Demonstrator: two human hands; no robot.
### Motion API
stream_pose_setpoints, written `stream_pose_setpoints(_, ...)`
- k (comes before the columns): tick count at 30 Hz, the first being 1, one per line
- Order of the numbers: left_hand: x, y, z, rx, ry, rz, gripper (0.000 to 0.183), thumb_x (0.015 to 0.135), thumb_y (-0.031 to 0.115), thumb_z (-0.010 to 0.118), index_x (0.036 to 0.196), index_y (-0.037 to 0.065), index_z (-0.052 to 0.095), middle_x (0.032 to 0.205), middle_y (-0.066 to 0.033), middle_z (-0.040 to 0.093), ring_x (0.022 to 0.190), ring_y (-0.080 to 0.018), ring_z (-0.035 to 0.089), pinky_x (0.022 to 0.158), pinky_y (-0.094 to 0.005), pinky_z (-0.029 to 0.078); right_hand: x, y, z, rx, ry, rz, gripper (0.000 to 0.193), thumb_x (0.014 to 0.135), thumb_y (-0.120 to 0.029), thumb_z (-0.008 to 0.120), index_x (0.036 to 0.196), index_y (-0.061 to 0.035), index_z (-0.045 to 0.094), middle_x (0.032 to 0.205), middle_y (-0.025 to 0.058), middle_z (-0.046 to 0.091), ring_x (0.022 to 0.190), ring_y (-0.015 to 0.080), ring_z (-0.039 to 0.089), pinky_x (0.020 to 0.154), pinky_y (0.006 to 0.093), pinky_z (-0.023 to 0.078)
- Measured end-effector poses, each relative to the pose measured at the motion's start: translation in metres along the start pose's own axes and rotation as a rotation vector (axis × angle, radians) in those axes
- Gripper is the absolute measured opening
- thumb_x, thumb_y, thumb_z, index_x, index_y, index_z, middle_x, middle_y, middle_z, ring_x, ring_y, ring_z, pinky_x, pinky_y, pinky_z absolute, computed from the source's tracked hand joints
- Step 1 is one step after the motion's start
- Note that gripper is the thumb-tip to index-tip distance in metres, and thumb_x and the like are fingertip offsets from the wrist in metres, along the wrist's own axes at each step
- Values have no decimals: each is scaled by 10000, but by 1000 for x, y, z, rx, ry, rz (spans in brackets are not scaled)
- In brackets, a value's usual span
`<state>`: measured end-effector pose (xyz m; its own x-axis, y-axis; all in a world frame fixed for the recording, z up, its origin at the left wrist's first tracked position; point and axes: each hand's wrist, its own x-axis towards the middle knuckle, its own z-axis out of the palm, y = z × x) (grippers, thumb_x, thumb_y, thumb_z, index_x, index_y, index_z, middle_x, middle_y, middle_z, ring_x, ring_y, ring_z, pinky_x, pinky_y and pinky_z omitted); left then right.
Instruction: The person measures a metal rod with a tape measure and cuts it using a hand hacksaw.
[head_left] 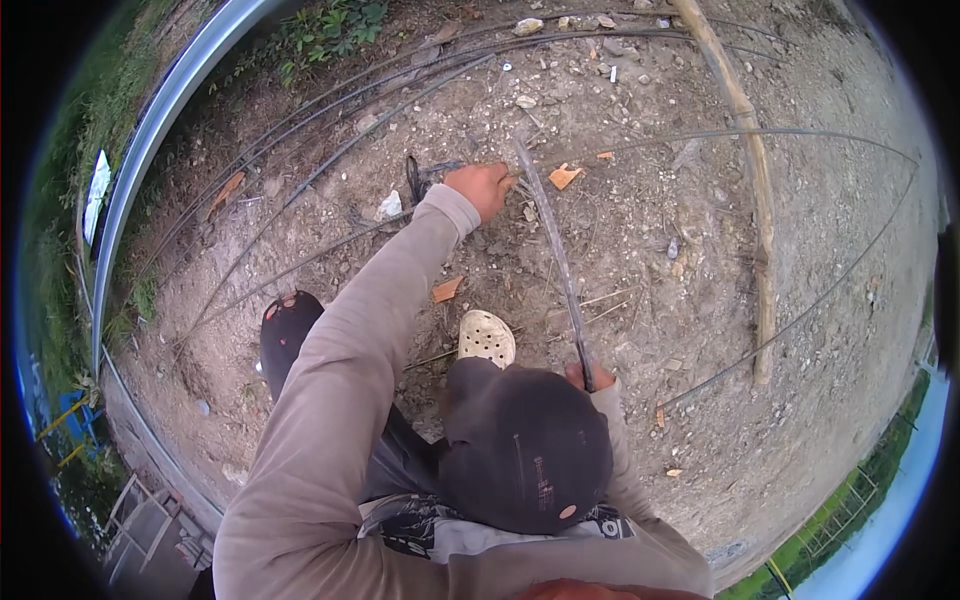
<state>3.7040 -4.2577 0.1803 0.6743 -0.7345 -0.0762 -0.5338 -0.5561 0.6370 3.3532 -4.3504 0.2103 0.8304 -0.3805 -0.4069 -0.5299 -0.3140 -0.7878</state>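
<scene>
I am squatting on bare stony ground. My left arm, in a beige sleeve, reaches forward. My left hand (483, 187) is closed on a thin steel rod (440, 169) where several dark rods meet on the dirt. My right hand (590, 377) is mostly hidden behind my dark-trousered knee (525, 450). It grips the near end of a long thin dark blade (556, 255). The blade slants up and away, and its tip lies just right of my left hand.
Several long thin steel rods (330, 160) curve across the dirt. A wooden pole (757, 210) lies at the right and a grey metal rail (150, 130) runs along the left. I wear a beige perforated clog (486, 338) and a dark clog (290, 325). Orange fragments (564, 176) are scattered about.
</scene>
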Motion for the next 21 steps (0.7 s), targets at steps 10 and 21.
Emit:
stream_pose_setpoints(10, 7, -17, -5, 39, -144, -32, 280, 841, 308, 461, 850, 46, 562, 776, -207, 588, 769, -387, 560, 695, -451, 437, 69, -74, 23, 12, 246, 3, 171, 807, -203, 597, 828, -35, 568, 525, 41, 464, 471, 82, 408, 418, 287, 321)
stream_pose_setpoints(21, 18, -8, 10, -121, -150, 114, 296, 835, 309, 474, 845, 30, 573, 815, -192, 583, 776, -376, 552, 711, -433, 433, 192, -114, 39, -67, 435, -215, 324, 823, -327, 563, 874, -7, 579, 607, 109, 530, 534, 241, 436, 511, 342, 370)
